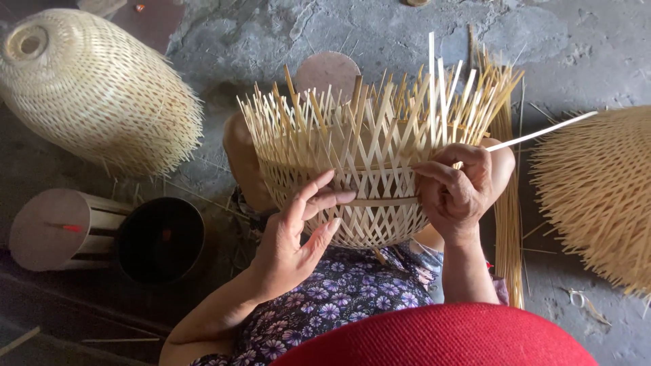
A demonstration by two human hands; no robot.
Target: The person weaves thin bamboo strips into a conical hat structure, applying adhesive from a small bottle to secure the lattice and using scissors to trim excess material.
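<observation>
Red cloth (441, 339), left hand (298, 234) splayed on basket (369, 169), right hand (458, 190) pinching strip (542, 130).

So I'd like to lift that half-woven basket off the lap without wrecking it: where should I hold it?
Probably grip the half-woven basket by its tightly woven lower body, one palm on each side, as the left hand and right hand sit now. The upper rim is only loose, splayed strip ends, likely to bend.

Rough grey concrete floor (285, 41), cracked and patchy, lit by soft even daylight. Left of the black bucket (161, 238) lying on its side, a round wooden form (51, 229); above it, a finished woven lampshade (95, 88). Far right of the bucket, another woven shade (600, 196) and a bundle of bamboo strips (507, 224).
</observation>
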